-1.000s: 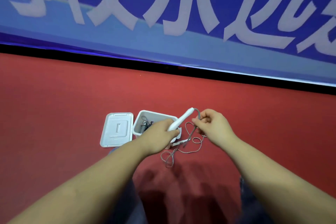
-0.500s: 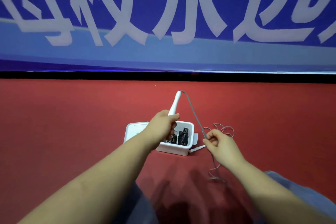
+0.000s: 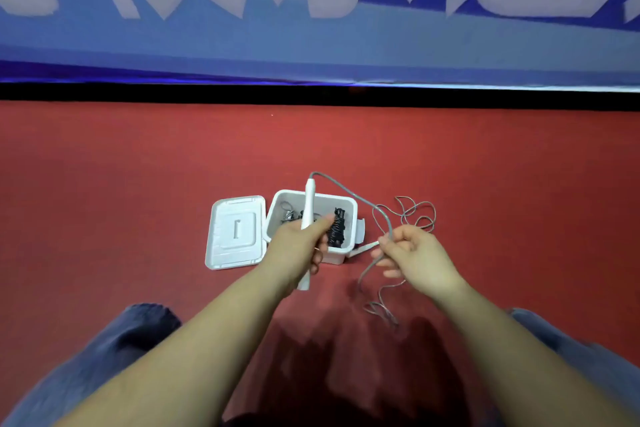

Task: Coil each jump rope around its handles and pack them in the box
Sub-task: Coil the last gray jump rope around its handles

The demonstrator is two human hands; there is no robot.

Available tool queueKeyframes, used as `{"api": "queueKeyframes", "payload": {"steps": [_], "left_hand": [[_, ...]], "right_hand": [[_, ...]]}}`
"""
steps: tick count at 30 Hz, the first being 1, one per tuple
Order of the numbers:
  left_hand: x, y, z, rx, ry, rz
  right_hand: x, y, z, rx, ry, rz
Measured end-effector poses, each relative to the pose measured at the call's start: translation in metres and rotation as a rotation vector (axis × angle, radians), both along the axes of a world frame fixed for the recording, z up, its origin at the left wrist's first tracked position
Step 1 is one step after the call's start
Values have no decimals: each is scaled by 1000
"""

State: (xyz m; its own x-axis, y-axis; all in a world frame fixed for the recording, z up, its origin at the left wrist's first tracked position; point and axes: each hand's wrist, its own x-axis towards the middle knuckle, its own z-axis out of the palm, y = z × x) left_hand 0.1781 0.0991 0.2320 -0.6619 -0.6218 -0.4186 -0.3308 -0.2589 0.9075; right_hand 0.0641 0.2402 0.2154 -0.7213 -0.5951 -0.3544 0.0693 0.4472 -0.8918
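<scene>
The left hand (image 3: 302,246) grips a white handle (image 3: 308,204) upright over the box (image 3: 349,218). The right hand (image 3: 420,256) pinches the grey rope (image 3: 349,192) beside it.

The handle (image 3: 309,204) gripped in the left hand (image 3: 300,246) looks like smooth white plastic, slightly glossy; the grey cord (image 3: 349,193) running to the right hand (image 3: 414,258) seems a thin rubbery plastic. Beyond the left hand, box (image 3: 349,215) and lid (image 3: 236,232) are matt white plastic, on a matt red floor (image 3: 138,184)
</scene>
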Motion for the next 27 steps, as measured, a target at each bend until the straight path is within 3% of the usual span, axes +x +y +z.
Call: {"api": "queueKeyframes", "payload": {"steps": [4, 7, 12, 19, 22, 27], "left_hand": [[-4, 1, 0, -111, -89, -86], [-5, 13, -2, -48, -137, -178], [-7, 16, -9, 91, -136, -233], [-4, 12, -14, -69, -184, -344], [-10, 12, -9, 49, -82, -188], [-21, 5, -5, 384, -3, 91]], "right_hand": [[6, -18, 14, -213, -474, -75], [2, -25, 19, -359, -641, -195], [-15, -20, 15, -430, -603, -340], [-34, -5, 7, -523, -587, -454], [-29, -7, 2, -402, -534, -266], [-2, -6, -31, 229, -88, 510]]}}
